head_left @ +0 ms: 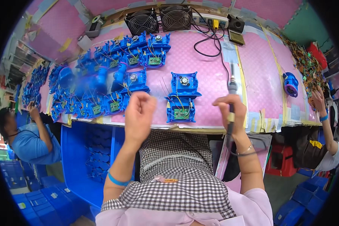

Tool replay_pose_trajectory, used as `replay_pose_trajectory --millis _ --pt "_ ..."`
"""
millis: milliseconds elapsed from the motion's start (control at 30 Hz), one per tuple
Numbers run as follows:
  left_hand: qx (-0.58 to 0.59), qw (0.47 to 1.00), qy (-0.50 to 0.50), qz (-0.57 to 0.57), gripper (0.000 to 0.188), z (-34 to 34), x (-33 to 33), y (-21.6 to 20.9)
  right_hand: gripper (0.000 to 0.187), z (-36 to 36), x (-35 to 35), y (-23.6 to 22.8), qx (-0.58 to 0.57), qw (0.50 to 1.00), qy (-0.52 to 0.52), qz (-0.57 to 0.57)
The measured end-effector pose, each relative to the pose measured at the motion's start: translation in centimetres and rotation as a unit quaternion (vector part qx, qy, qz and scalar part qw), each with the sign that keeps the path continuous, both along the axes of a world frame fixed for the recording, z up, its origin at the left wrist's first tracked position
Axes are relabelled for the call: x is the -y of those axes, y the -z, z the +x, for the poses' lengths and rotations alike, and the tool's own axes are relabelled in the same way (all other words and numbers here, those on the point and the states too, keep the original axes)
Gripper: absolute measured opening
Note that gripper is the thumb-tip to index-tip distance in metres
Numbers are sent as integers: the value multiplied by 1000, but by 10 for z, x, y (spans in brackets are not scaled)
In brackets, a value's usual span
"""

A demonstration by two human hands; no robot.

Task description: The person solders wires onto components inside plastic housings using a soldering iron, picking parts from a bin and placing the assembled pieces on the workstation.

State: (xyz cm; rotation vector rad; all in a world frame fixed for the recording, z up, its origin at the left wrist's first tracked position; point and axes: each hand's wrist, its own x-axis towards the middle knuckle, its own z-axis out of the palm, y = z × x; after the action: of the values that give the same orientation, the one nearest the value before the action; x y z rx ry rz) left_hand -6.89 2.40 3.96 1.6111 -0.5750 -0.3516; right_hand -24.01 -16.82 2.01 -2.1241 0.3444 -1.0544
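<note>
My right hand is wrapped round a soldering iron, whose tip points away from me over the table. My left hand is raised at the table's front edge with thumb and fingers curled together; whatever may be between them is too small to make out. Between my hands lies an opened blue plastic housing in two halves. The far half carries a small round speaker. In the near half sits a green circuit board, with thin wires running between the halves.
Rows of similar blue housings fill the table's left side. Two black fans, a power strip and cables stand at the back. Right of me are a blue part and a wire heap. Co-workers sit on both sides.
</note>
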Motion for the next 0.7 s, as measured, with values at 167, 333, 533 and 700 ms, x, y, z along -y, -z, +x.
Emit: replay_pose_trajectory --millis 167,333,533,700 --pt "-157 980 124 0 16 23 14 -9 43 -12 -7 7 78 984 19 160" --pt "327 936 54 116 11 12 47 4 14 -9 -17 8 -17 953 18 303" --pt "308 939 44 150 11 16 61 11 18 4 -15 23 -2 963 -3 269" --pt "309 932 66 177 9 14 68 8 18 10 -14 23 2 962 -3 273"
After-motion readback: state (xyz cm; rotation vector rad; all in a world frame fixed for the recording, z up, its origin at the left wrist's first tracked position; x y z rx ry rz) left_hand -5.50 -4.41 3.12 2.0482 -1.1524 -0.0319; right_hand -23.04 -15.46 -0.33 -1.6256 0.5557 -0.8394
